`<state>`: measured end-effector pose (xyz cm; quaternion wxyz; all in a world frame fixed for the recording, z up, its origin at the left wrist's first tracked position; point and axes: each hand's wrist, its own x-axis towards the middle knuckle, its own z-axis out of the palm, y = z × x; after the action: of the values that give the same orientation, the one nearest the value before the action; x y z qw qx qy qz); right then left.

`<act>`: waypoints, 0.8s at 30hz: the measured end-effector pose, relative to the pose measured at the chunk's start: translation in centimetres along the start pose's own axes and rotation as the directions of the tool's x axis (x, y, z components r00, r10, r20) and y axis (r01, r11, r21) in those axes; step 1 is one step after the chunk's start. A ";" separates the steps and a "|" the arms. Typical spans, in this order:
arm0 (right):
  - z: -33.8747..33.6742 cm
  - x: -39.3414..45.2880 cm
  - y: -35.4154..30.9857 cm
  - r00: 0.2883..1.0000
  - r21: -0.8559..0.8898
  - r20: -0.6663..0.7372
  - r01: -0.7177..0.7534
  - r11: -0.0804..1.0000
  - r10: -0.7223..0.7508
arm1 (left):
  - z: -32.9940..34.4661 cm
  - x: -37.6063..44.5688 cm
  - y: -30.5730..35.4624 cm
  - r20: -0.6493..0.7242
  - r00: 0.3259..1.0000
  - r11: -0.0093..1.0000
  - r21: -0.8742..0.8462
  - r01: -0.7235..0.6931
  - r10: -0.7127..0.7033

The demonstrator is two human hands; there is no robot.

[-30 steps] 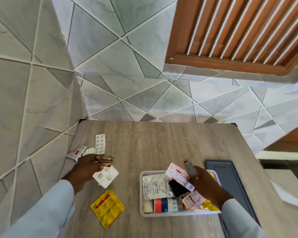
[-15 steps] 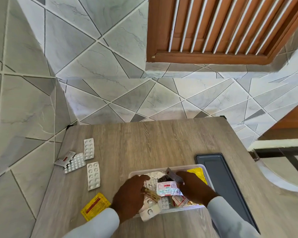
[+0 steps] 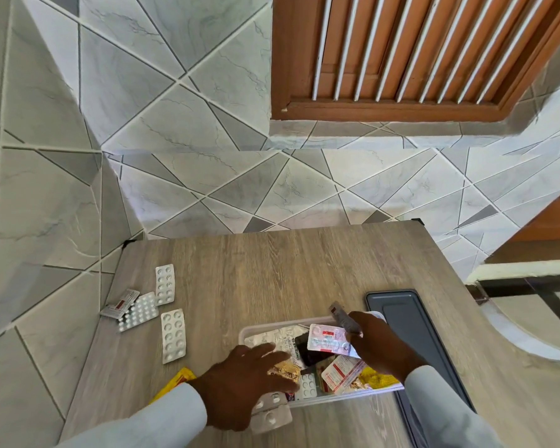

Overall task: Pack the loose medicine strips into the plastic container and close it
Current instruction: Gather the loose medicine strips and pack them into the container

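The plastic container point(image 3: 317, 321) sits at the near edge of the surface point(image 3: 272, 263), crowded with medicine strips. The left hand point(image 3: 240, 386) spreads open over its left rim; the right hand point(image 3: 375, 344) has its grip clamped on a pink strip point(image 3: 327, 339). Four loose strips point(image 3: 173, 334) lie far left; the grey lid point(image 3: 411, 321) lies right.

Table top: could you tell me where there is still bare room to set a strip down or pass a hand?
The far half of the table, between the wall and the container, is bare. Crowded spots: the left edge, with white blister strips, and the container, where the left hand and right hand work beside the grey lid.
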<state>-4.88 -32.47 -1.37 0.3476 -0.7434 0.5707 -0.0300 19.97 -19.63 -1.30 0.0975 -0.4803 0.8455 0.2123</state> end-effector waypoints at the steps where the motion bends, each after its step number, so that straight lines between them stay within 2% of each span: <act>1: -0.2 -0.1 0.1 1.000 0.002 -0.010 0.000 1.000 0.000 | -0.4 -0.2 0.1 0.055 0.998 1.000 0.015 -0.020 0.019; 5: 0.0 -0.2 0.0 1.000 0.004 0.011 0.006 1.000 -0.006 | 0.6 0.0 -0.6 0.016 0.997 0.988 0.141 -0.071 0.069; 7: 0.2 -0.1 -0.1 1.000 0.016 0.024 0.006 1.000 -0.007 | 1.2 0.5 -1.0 -0.017 0.998 0.991 0.125 -0.049 0.052; 9: 0.3 -0.1 -0.1 1.000 0.028 0.024 0.001 1.000 -0.002 | 1.8 1.2 -0.6 -0.095 0.995 0.996 0.093 0.013 -0.005; 12: 0.3 -0.3 0.0 0.999 0.032 0.031 0.009 0.999 -0.010 | 2.9 2.5 -0.2 -0.201 0.976 0.984 0.137 0.113 -0.084; 16: 0.4 -0.3 0.2 0.997 0.005 0.071 0.022 1.000 -0.022 | 3.4 3.2 0.4 -0.357 0.900 0.959 0.040 0.282 -0.250; 22: 1.1 0.3 -1.4 0.988 -0.072 0.150 0.047 0.996 -0.036 | 2.8 2.5 -0.3 -0.296 0.882 0.922 0.010 0.387 -0.367; 24: 1.7 0.9 -2.8 0.983 -0.077 0.168 0.085 0.993 -0.071 | 2.4 1.9 -0.5 -0.299 0.851 0.902 -0.122 0.415 -0.432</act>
<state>-1.50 -32.12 -1.40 0.3609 -0.7788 0.5113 0.0420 19.34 -20.26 -4.26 -0.0089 -0.6847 0.7175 0.1275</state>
